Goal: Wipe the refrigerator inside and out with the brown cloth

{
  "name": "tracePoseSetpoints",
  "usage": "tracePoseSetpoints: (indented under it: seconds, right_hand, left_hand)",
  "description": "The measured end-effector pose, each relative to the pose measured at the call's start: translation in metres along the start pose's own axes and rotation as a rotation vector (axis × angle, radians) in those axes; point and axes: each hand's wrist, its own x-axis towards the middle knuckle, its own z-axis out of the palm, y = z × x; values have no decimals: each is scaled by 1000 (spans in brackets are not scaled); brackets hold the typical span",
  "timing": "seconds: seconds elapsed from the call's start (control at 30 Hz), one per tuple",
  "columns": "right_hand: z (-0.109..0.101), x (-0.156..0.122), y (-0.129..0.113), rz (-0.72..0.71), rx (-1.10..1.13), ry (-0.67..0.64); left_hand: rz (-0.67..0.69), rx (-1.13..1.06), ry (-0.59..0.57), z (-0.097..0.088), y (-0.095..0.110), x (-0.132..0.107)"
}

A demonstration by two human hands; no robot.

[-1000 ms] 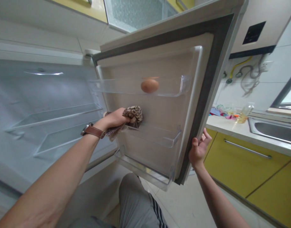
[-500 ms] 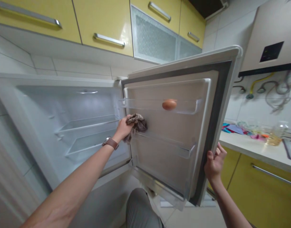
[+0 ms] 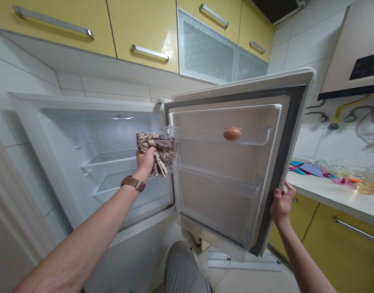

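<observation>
Gripped in my left hand (image 3: 146, 162) is a brown patterned cloth (image 3: 161, 147), bunched up in front of the hinge side of the fridge. My right hand (image 3: 282, 203) holds the outer edge of the open fridge door (image 3: 211, 158), thumb on the inner side. A brown egg (image 3: 232, 134) rests in the clear upper door shelf (image 3: 199, 134). Lower on the door is a second clear shelf (image 3: 217, 183). Inside the fridge compartment (image 3: 64, 150), two glass shelves show, partly behind my left hand and the cloth.
Yellow wall cabinets (image 3: 144, 24) hang above the fridge. At the right, a counter (image 3: 330, 191) bears coloured cloths (image 3: 311, 169) and a jug of yellowish liquid (image 3: 368, 183). A water heater (image 3: 352, 53) with pipes is on the wall. My knee (image 3: 185, 264) is below the door.
My left hand has drawn the cloth away from the door's inner panel, to the left and slightly up. My right hand stays on the door edge. The view has shifted a little.
</observation>
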Motion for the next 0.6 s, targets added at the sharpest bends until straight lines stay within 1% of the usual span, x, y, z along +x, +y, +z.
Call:
tracePoseSetpoints:
  seconds: [0.03, 0.07, 0.13, 0.23, 0.3, 0.37, 0.43, 0.5, 0.57, 0.6]
  right_hand:
    - [0, 0, 0, -4, -4, -1]
    - [0, 1, -1, -10, -5, -4]
    - [-1, 0, -2, -22, -3, -7]
    - [-3, 0, -2, -22, -1, -9]
    - [-3, 1, -1, -1, 7, -13]
    - [-4, 4, 2, 15, 9, -17]
    - [-6, 6, 4, 8, -11, -20]
    - [-7, 9, 5, -3, -27, -33]
    - [-9, 10, 5, -2, -31, -54]
    - [-10, 11, 4, 0, -37, -67]
  left_hand:
    - [57, 24, -48, 5, 2, -5]
    - [134, 58, -126, 11, 5, -12]
    - [305, 125, -338, 25, 12, -30]
    - [532, 277, -687, 50, 27, -67]
    - [609, 394, -861, 68, 39, -96]
    - [694, 448, -1023, 86, 51, -125]
    - [754, 490, -1148, 102, 61, -148]
    - [780, 535, -1231, 112, 67, -161]
    - [785, 531, -1296, 114, 69, -162]
    - [781, 500, -1330, 111, 67, -158]
